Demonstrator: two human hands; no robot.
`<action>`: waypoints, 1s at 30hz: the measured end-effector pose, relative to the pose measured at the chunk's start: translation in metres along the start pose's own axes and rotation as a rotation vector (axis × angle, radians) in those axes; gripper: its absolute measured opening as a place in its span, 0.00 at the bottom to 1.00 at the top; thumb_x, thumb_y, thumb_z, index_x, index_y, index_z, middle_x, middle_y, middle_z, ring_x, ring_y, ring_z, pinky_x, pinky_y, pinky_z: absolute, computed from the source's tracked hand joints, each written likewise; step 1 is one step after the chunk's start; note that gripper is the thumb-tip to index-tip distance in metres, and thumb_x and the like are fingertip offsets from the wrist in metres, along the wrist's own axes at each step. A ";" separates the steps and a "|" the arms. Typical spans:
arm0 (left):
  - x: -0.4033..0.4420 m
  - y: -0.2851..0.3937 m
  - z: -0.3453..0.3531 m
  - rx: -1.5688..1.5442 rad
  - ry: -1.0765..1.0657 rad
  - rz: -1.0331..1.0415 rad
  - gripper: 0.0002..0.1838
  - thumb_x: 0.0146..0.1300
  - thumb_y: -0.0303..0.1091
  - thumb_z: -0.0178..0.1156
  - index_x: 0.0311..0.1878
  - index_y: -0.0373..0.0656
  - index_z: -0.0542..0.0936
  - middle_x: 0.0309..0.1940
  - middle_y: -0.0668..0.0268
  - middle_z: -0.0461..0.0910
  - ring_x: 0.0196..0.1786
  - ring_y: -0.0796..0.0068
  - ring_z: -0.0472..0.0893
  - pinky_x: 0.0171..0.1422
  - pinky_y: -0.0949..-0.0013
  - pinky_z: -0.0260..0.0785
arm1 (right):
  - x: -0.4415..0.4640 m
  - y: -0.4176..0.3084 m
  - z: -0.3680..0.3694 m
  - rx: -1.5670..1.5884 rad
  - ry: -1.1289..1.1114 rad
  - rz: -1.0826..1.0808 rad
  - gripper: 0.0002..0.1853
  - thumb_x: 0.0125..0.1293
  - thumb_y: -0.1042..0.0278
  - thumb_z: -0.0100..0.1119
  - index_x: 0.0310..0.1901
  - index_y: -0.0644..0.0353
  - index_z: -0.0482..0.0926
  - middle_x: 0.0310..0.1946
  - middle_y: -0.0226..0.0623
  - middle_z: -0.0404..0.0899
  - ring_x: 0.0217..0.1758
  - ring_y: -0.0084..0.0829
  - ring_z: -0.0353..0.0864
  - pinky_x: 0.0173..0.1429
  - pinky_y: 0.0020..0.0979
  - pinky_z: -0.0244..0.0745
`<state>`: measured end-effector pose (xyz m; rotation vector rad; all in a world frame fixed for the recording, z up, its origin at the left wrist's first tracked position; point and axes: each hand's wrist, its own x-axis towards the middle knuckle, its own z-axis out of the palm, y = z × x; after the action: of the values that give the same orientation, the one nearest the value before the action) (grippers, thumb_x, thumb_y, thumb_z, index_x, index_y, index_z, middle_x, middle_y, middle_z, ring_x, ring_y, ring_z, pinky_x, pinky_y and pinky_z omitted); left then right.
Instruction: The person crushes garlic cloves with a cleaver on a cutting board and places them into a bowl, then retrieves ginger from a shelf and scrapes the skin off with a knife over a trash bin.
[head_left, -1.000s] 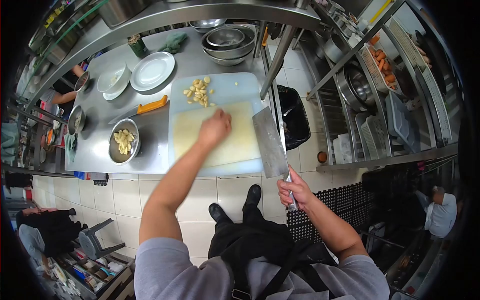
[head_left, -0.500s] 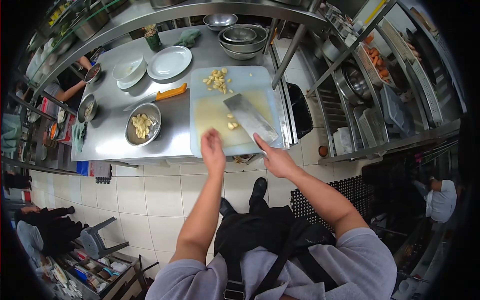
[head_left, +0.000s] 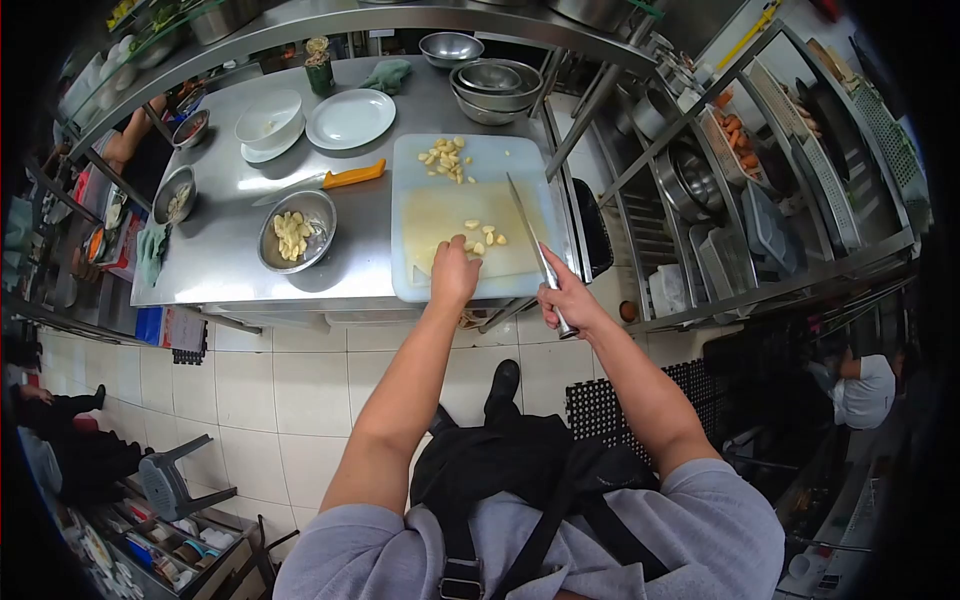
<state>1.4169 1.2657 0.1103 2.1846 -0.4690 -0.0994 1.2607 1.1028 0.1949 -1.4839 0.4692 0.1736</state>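
Note:
My right hand point(head_left: 568, 296) grips the handle of a cleaver point(head_left: 528, 218), its blade turned edge-on over the right side of the cutting board point(head_left: 418, 160). On the lower half of the board, my left hand point(head_left: 455, 274) has its fingers curled down at a garlic clove point(head_left: 477, 248); the fingertips partly hide it. A few more cloves point(head_left: 490, 235) lie just beyond those fingers. Farther up the board is a pile of peeled garlic cloves point(head_left: 444, 158). Left of the board stands a steel bowl point(head_left: 318, 215) with crushed garlic point(head_left: 292, 236) in it.
A knife with an orange handle point(head_left: 354, 174) lies left of the board. Behind it are a white plate point(head_left: 350, 120), a white bowl point(head_left: 270, 118), a green cloth point(head_left: 388, 74) and stacked steel bowls point(head_left: 497, 88). A shelf post point(head_left: 585, 118) rises at the right. Other people are at the edges.
The cleaver has turned from lying flat over the board to edge-on, farther right. My left hand has moved right and forward to the cloves. More cloves now show there.

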 end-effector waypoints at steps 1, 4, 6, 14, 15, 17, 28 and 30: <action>0.013 0.004 0.002 -0.003 0.001 0.002 0.23 0.58 0.28 0.69 0.58 0.38 0.79 0.47 0.49 0.82 0.49 0.52 0.84 0.54 0.56 0.77 | -0.001 -0.002 -0.002 0.054 -0.044 0.016 0.48 0.65 0.85 0.49 0.83 0.38 0.45 0.23 0.29 0.68 0.17 0.21 0.67 0.22 0.28 0.68; 0.030 0.007 0.014 0.046 -0.064 -0.035 0.25 0.57 0.29 0.70 0.58 0.37 0.78 0.46 0.48 0.83 0.50 0.48 0.83 0.56 0.53 0.76 | -0.002 0.001 0.012 -0.063 -0.094 0.029 0.48 0.66 0.83 0.49 0.83 0.37 0.44 0.22 0.28 0.67 0.17 0.20 0.66 0.22 0.27 0.68; 0.032 0.005 0.019 -0.026 0.037 -0.061 0.25 0.55 0.29 0.70 0.57 0.36 0.78 0.44 0.48 0.83 0.49 0.48 0.83 0.55 0.55 0.76 | 0.001 0.004 0.011 -0.285 -0.163 0.060 0.47 0.67 0.79 0.50 0.83 0.33 0.43 0.29 0.36 0.77 0.20 0.30 0.76 0.28 0.35 0.75; -0.105 0.006 0.044 -1.176 -0.026 -0.578 0.11 0.74 0.39 0.59 0.49 0.42 0.72 0.37 0.66 0.77 0.45 0.69 0.83 0.51 0.55 0.79 | 0.017 0.023 0.018 -1.277 -0.014 0.028 0.50 0.64 0.75 0.56 0.81 0.29 0.42 0.46 0.58 0.84 0.45 0.57 0.85 0.49 0.53 0.78; -0.112 0.010 0.049 -1.274 -0.063 -0.664 0.16 0.76 0.44 0.56 0.53 0.41 0.71 0.41 0.63 0.76 0.48 0.64 0.82 0.54 0.51 0.78 | 0.017 0.021 0.018 -1.278 -0.018 0.030 0.50 0.64 0.75 0.56 0.81 0.29 0.42 0.46 0.58 0.84 0.45 0.57 0.85 0.49 0.53 0.78; -0.118 0.012 0.053 -1.384 -0.091 -0.750 0.21 0.77 0.49 0.54 0.58 0.40 0.70 0.46 0.59 0.76 0.51 0.60 0.81 0.57 0.47 0.77 | 0.015 0.012 0.010 -1.249 0.008 -0.108 0.48 0.65 0.74 0.55 0.81 0.29 0.45 0.47 0.55 0.84 0.44 0.56 0.85 0.48 0.53 0.78; -0.054 0.036 0.024 -1.705 0.152 -0.940 0.41 0.77 0.67 0.33 0.79 0.43 0.53 0.79 0.50 0.52 0.74 0.41 0.64 0.75 0.34 0.57 | 0.034 0.044 0.033 -1.042 0.231 -0.397 0.54 0.61 0.85 0.52 0.82 0.41 0.34 0.44 0.61 0.84 0.42 0.59 0.85 0.45 0.49 0.79; -0.056 0.047 0.017 -1.695 0.197 -0.984 0.39 0.78 0.65 0.33 0.78 0.43 0.55 0.78 0.53 0.56 0.75 0.43 0.64 0.77 0.35 0.55 | 0.036 0.066 0.038 -1.127 0.031 -0.177 0.57 0.59 0.85 0.52 0.82 0.39 0.30 0.39 0.63 0.84 0.41 0.60 0.85 0.44 0.51 0.78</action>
<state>1.3471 1.2482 0.1315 0.5317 0.6827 -0.5569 1.2745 1.1406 0.1207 -2.6210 0.2475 0.2989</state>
